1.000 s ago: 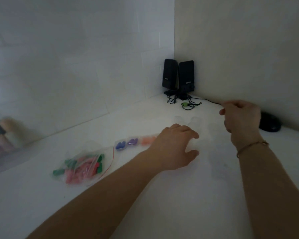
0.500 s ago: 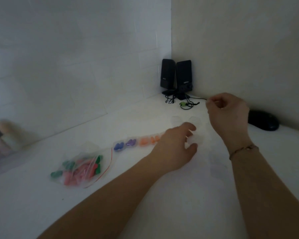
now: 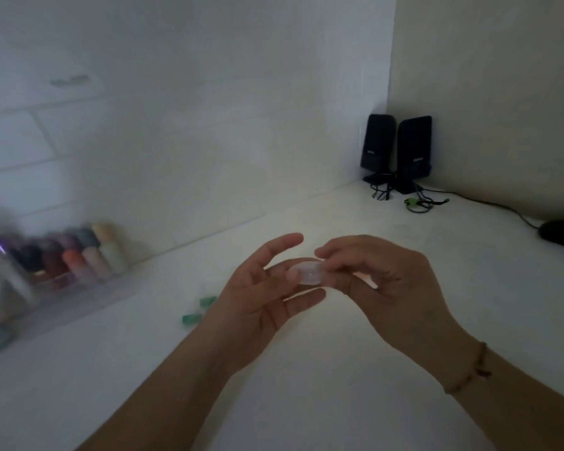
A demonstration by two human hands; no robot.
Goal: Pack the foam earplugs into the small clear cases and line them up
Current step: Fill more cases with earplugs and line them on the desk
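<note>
both hands pinching clear case (image 3: 308, 271)

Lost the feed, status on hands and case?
Both hands up: left hand and right hand pinch one clear case. Two green earplugs loose on counter. Nothing blocking.

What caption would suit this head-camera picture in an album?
Both hands, left hand and right hand, hold a small clear case above a white counter; green earplugs lie nearby.
</note>
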